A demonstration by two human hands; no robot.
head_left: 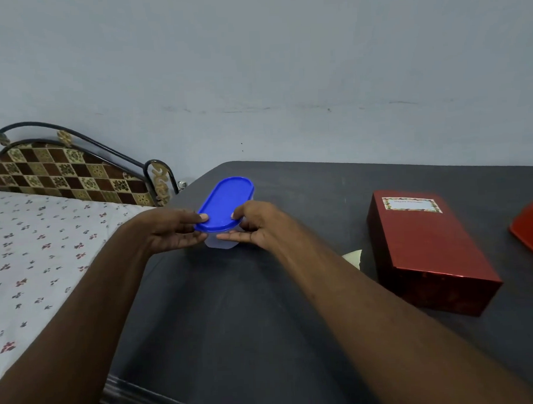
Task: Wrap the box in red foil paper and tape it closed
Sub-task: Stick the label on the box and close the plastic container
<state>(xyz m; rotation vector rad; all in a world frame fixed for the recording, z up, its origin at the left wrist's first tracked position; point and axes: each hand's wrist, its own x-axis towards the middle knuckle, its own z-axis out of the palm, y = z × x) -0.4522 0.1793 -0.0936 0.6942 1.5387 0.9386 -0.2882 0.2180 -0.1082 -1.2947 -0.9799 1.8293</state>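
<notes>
Box, already covered in red foil with a label on top, lies near the counter's right edge. Toward the far-left corner, both hands, left hand and right hand, grasp a blue-lidded container; wrapping looks finished, so next comes checking the tape.

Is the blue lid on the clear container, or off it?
On: the blue lid sits flat atop the clear container, held by left hand and right hand.

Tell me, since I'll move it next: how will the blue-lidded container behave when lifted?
The container looks like thin translucent plastic, so probably light and fairly stiff. Both hands, left and right, grip its near end; smooth walls may be slippery. Its flat base shouldn't roll.
</notes>
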